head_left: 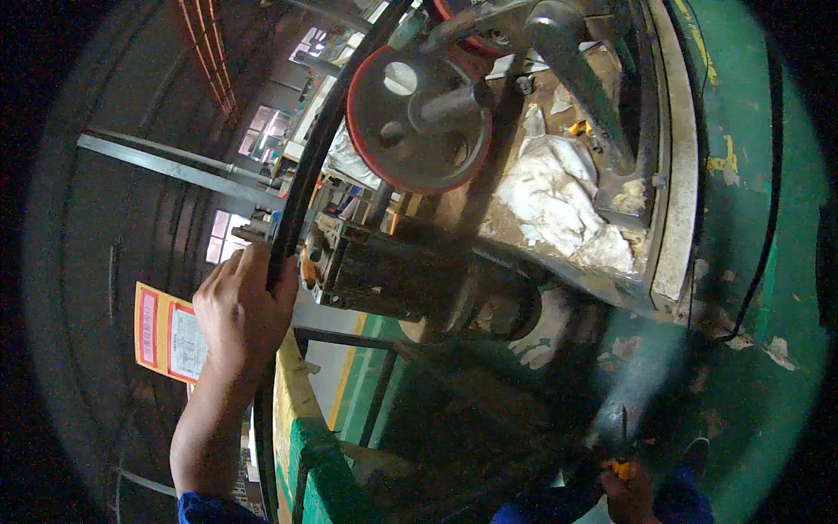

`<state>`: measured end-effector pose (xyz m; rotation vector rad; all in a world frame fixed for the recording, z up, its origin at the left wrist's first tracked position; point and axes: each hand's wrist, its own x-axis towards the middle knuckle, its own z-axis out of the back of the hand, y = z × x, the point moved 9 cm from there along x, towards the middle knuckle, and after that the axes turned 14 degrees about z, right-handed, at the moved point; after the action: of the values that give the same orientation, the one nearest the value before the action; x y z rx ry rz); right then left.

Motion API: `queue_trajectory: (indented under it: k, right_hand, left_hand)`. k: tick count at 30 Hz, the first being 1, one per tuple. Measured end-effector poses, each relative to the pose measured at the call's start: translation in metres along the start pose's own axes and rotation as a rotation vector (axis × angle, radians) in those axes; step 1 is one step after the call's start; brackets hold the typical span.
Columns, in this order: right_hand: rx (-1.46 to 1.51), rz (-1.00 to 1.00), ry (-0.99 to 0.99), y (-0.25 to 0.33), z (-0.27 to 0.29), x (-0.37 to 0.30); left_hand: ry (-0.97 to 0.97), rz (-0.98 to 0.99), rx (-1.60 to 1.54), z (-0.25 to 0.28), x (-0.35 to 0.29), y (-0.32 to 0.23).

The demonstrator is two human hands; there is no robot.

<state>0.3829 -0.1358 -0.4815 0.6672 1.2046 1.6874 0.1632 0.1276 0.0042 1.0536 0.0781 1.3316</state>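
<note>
A yellow-handled tool [622, 470] with a thin dark shaft, much like a screwdriver, is at the lower edge of the view, right of centre, its tip pointing up the picture. The right hand [632, 499] has its fingers closed around the handle; the spot is dim, so the exact placing of each finger cannot be told. Well apart from it, on the left, the left hand [242, 301] is wrapped around a long black bar [303, 179] that curves from the top of the view to the bottom; the back of the hand faces the camera, the thumb side lies against the bar, and some fingertips are hidden. A blue sleeve [214, 509] covers the forearm at the lower edge. Right of this hand sits a dark, ribbed block like a motor [375, 271], and above it a large round wheel [419, 122] with a red rim and holes through its disc. Farther right, a crumpled white cloth [559, 196] with brownish stains lies inside a metal-edged frame [679, 175], beside a dark slanting arm [587, 100]. Below the left hand stands a yellow and green post [297, 402]. Outermost are a yellow-bordered notice [166, 332] on the left and green flooring [742, 236] with chipped paint on the right.
</note>
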Motion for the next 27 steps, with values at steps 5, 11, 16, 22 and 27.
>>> queue_trajectory:
  k: [5, 11, 16, 22, 27]
  right_hand:
    - [-0.045, 0.182, -0.088, 0.012, 0.01, 0.01]
    - [-0.057, 0.167, -0.126, 0.005, 0.003, 0.025]
    - [0.334, -0.097, -0.255, -0.018, 0.003, 0.033]
    - [0.288, -0.355, -0.23, -0.047, -0.006, 0.021]
    - [0.117, -0.007, -0.094, -0.032, -0.027, 0.013]
  left_hand:
    - [-0.026, -0.059, -0.018, 0.003, -0.006, -0.002]
    - [0.035, -0.043, -0.058, 0.009, -0.027, 0.015]
    - [0.094, 0.171, -0.166, 0.006, -0.06, 0.053]
    - [0.813, 0.804, -0.778, -0.034, -0.17, 0.132]
    - [0.837, 0.912, -0.968, -0.035, -0.231, 0.155]
